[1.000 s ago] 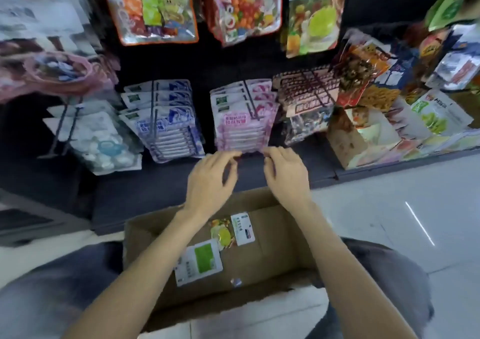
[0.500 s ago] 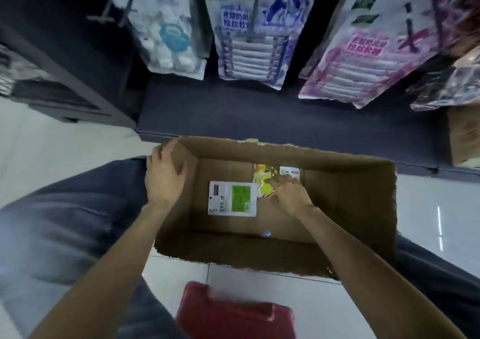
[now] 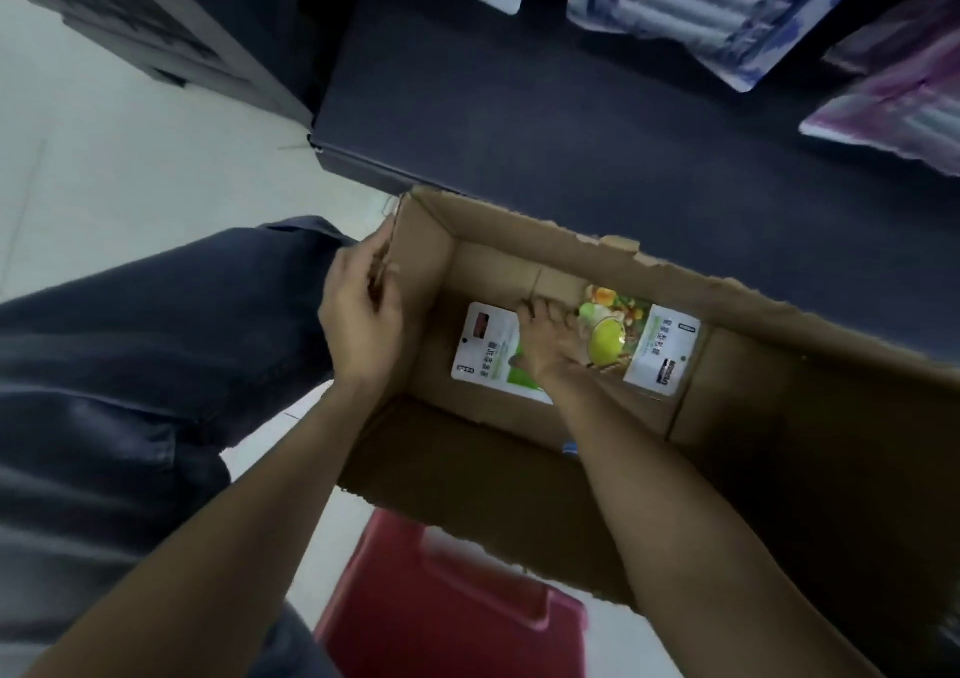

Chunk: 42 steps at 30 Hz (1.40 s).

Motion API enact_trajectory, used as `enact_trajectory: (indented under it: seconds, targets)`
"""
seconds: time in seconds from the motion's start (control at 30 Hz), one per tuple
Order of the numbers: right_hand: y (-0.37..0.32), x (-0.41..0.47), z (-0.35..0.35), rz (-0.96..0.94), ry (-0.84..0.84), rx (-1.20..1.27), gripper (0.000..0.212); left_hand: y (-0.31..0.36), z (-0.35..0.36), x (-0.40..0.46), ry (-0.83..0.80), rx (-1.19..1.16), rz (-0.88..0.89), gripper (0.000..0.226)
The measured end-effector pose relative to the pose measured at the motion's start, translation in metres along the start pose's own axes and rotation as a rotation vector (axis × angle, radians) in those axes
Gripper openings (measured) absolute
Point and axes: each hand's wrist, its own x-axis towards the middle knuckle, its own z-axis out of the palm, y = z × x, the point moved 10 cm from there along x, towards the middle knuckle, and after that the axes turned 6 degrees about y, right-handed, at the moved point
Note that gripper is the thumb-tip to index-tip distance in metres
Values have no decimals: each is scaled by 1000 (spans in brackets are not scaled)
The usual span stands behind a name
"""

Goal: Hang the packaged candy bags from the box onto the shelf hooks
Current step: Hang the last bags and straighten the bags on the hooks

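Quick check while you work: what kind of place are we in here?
Most likely a shop aisle during restocking. Packaged goods hang above a dark shelf base, the floor is pale tile, and an open cardboard box holds candy bags that the right hand reaches for.

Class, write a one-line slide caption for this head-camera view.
Left hand grips the cardboard box wall while the right hand reaches onto two candy bags lying inside.

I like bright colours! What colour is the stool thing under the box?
Red. The stool shows in the head view, at the bottom, partly behind the cardboard box.
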Motion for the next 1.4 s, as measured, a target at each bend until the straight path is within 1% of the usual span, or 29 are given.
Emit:
enact_trajectory:
  seconds: [0.03, 0.1, 0.13, 0.2, 0.23, 0.37, 0.43, 0.53, 0.57, 0.63, 0.73, 0.8, 0.9, 1.0, 1.1, 1.13, 1.23, 1.3, 1.37, 1.4]
  targets:
    - [4, 3, 6, 49, -18, -7, 79, 0, 0, -1, 22, 7, 6, 42]
    - [10, 8, 14, 116, -8, -15, 64, 1, -1, -1, 48, 33, 21, 41]
    - [12, 9, 18, 134, -7, -16, 56, 1, -1, -1, 48, 52, 31, 40]
    - [16, 7, 22, 130, 13, -40, 48, 3, -2, 0, 44, 73, 49, 40]
    - [22, 5, 22, 125, 42, -64, 44, 3, -3, 1, 45, 74, 57, 40]
    - [73, -10, -9, 180, 275, -203, 28, 5, -3, 1, 55, 73, 74, 41]
    - [100, -14, -2, 187, 273, -170, 33, 6, -2, 1, 56, 81, 70, 41]
    - [125, -21, 34, 200, 117, -73, 49, 5, -3, 3, 61, 85, 70, 42]
    - [126, -25, 41, 188, 100, -55, 53, 6, -3, 4, 63, 86, 74, 42]
    - [114, -28, 44, 122, 117, -44, 53, 6, -1, 5, 66, 90, 81, 43]
    - [84, -27, 42, -1, 129, -94, 51, 6, -1, 6, 74, 90, 88, 43]
    - [77, -25, 39, 14, 141, -82, 50, 7, -3, 5, 80, 94, 94, 43]
    - [78, -29, 41, 85, 123, -79, 50, 8, -3, 4, 71, 108, 94, 42]
    - [82, -34, 38, 115, 171, -71, 45, 6, -4, 4, 75, 97, 82, 42]
    - [89, -35, 40, 71, 156, -35, 53, 8, -5, 4, 74, 94, 94, 42]
    - [92, -37, 36, 61, 162, -10, 55, 9, -3, 3, 76, 98, 104, 43]
    - [97, -58, 13, 117, 196, 173, 44, 10, -2, 3, 82, 94, 101, 43]
    - [90, -79, -6, 137, 204, 294, 42, 11, -5, 5, 72, 87, 95, 44]
    - [80, -104, -31, 150, 252, 335, 45, 23, -11, 3, 107, 191, 164, 44]
    - [74, -119, -48, 144, 328, 322, 46, 33, -16, -1, 140, 250, 216, 43]
